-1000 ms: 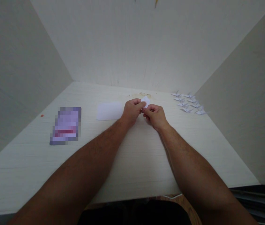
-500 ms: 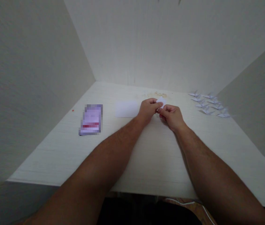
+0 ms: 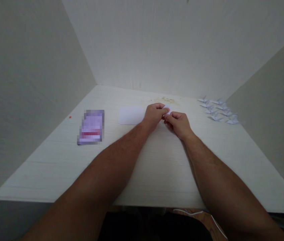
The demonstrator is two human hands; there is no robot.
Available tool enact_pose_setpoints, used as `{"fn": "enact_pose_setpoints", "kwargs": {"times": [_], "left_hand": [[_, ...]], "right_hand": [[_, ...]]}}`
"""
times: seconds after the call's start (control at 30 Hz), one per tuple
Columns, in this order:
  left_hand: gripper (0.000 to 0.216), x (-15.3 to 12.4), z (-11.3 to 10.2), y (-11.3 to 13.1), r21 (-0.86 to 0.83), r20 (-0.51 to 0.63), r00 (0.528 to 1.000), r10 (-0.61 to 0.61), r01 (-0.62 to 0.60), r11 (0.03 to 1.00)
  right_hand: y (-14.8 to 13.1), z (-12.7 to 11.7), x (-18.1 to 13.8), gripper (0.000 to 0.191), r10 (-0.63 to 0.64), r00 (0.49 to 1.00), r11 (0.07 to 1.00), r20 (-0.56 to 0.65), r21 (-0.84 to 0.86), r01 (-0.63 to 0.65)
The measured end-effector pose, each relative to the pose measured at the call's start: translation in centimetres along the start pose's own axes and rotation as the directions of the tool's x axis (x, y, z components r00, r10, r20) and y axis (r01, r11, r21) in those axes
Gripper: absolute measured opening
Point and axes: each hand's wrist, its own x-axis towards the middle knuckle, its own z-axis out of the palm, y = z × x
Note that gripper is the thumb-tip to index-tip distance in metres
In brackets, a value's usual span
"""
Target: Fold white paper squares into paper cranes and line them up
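My left hand [image 3: 153,115] and my right hand [image 3: 178,124] meet at the middle of the pale table [image 3: 157,167], fingers pinched together. Between the fingertips sits a small white folded paper [image 3: 166,109], mostly hidden by the fingers, with only its top edge showing. Both hands rest low over the table top. A flat white sheet of paper [image 3: 131,115] lies just left of my left hand.
Several small folded paper cranes [image 3: 217,110] stand in rows at the back right. A purple packet [image 3: 91,127] lies at the left, and a tiny red speck [image 3: 70,117] beyond it. Walls close in at the left, back and right. A brownish stain [image 3: 165,99] marks the table behind the hands.
The folded paper has sunk lower between my fingers, so less of it shows. The view has shifted, so the table's left edge is now seen; the hands stay together.
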Motion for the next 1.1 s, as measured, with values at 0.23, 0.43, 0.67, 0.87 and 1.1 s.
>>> {"fn": "enact_pose_setpoints", "kwargs": {"times": [0.23,0.43,0.67,0.87,1.1], "left_hand": [[0.017,0.1,-0.3,-0.1,0.080,-0.020,0.999,0.039,-0.038,0.996],[0.008,0.2,-0.5,-0.1,0.070,0.003,0.999,0.053,-0.053,0.996],[0.013,0.0,-0.6,-0.1,0.217,0.034,0.997,0.073,-0.079,0.973],[0.017,0.2,-0.7,-0.4,0.233,0.075,0.995,0.072,-0.088,0.968],[0.018,0.2,-0.9,-0.3,0.195,0.107,0.988,0.109,-0.128,0.972]], "right_hand": [[0.1,-0.2,0.5,0.031,-0.075,0.994,0.991,-0.082,-0.115,0.065],[-0.2,-0.3,0.4,0.028,0.035,0.996,0.998,-0.079,0.051,-0.031],[0.2,-1.0,0.9,0.018,-0.035,0.964,0.987,-0.262,0.141,0.074],[0.3,-1.1,0.9,0.017,-0.074,0.977,0.989,-0.199,0.109,0.097],[0.0,-1.1,0.8,0.018,-0.071,0.975,0.987,-0.209,0.125,0.099]]}}
